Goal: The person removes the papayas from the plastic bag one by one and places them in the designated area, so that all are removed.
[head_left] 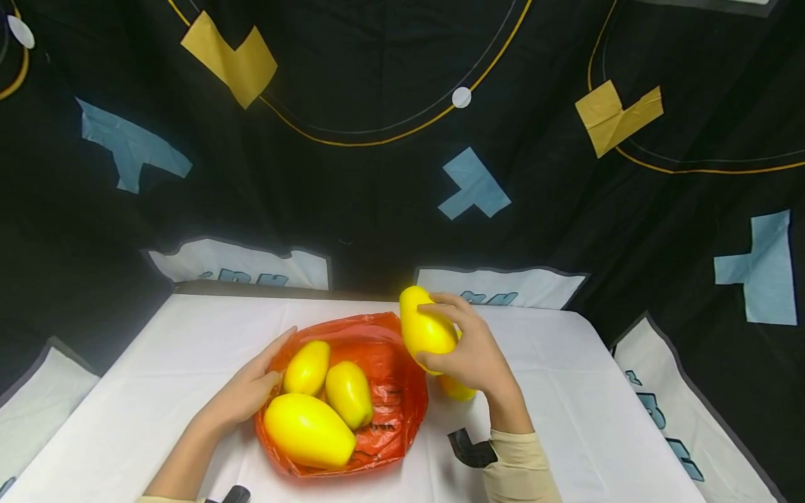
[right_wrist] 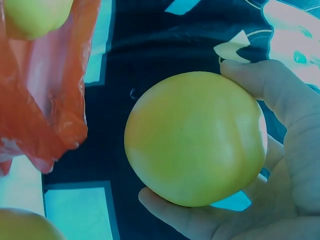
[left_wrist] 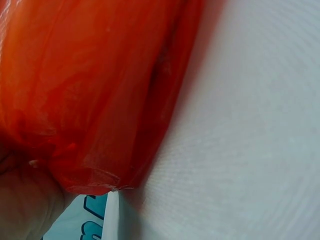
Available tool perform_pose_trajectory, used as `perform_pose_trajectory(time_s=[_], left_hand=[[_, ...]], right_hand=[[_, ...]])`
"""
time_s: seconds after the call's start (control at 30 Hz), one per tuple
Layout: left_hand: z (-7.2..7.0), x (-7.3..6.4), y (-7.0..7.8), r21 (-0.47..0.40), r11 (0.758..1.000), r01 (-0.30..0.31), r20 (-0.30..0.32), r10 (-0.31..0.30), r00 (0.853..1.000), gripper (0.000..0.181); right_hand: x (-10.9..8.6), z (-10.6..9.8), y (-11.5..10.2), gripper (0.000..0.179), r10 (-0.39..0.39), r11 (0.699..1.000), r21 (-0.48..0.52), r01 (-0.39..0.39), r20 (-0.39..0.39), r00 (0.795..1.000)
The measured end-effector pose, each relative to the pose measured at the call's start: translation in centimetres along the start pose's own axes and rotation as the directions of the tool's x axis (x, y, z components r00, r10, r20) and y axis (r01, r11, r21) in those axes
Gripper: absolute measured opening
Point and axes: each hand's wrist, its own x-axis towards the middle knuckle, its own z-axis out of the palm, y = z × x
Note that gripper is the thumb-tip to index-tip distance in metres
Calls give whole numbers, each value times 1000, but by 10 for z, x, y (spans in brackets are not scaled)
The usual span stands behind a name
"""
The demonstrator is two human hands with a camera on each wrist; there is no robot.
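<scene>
An open red plastic bag (head_left: 393, 419) sits on the white-covered table. Inside it lie a large yellow mango-like fruit (head_left: 309, 430) and two smaller ones, a left one (head_left: 307, 368) and a right one (head_left: 349, 395). My left hand (head_left: 242, 391) holds the bag's left rim, thumb over the edge and fingers along the outside; the left wrist view shows the bag's outer side (left_wrist: 95, 100). Above the bag's right edge, my right hand (head_left: 468, 342) grips another big yellow mango-like fruit (right_wrist: 195, 140) between thumb and fingers, off the table. Partly hidden below that hand is one more yellow fruit (head_left: 458, 389).
A white cloth (head_left: 566, 405) covers the table. Behind it hangs a black backdrop (head_left: 352, 209) with blue and gold tape pieces. A black strap piece (head_left: 472, 450) shows by the right sleeve.
</scene>
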Motion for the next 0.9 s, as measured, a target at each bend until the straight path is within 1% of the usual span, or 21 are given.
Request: perform_pose_trajectory(time_s=[0.33,0.6,0.9], left_hand=[[0,0,0,-6,1000,15,5,-15,1000,74],[1,0,0,-2,1000,11,2,-11,1000,75],[0,2,-3,-7,1000,-22,3,22,1000,75]], right_hand=[[-6,-15,10,63,18,1000,20,-17,-53,998],[-13,-24,20,62,41,999,5,-41,-68,997],[-19,-36,39,62,69,998,10,-69,-93,993]])
